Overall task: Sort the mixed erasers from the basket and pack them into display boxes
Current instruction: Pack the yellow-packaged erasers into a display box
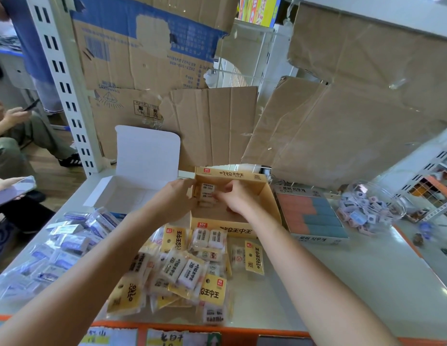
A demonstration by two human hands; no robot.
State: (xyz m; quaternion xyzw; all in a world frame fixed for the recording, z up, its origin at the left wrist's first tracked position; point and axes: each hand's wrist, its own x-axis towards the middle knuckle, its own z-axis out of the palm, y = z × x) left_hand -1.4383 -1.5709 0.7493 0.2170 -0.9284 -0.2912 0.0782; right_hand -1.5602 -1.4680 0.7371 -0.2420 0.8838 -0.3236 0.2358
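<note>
Head view: the left hand (pixel 176 196) curls over the left wall of the yellow display box (pixel 225 229) and grips it near the far corner. The right hand (pixel 236 199) reaches down inside the box, fingertips bent onto the eraser packs (pixel 207 193) stacked against that same wall. It pinches the upper one, as far as the blur allows. The box floor to the right shows open. Just in front, a loose pile of yellow packs (pixel 187 268) spreads toward the orange table edge (pixel 242 327). Blue-wrapped erasers (pixel 67 243) crowd the left edge of the table (pixel 342 270), with an open white box (pixel 145 158) behind them. A box of orange and teal erasers (pixel 314 216) sits just beside the yellow box's right wall — beyond it a clear jar (pixel 374 196) lies tipped, with small erasers at its mouth.
</note>
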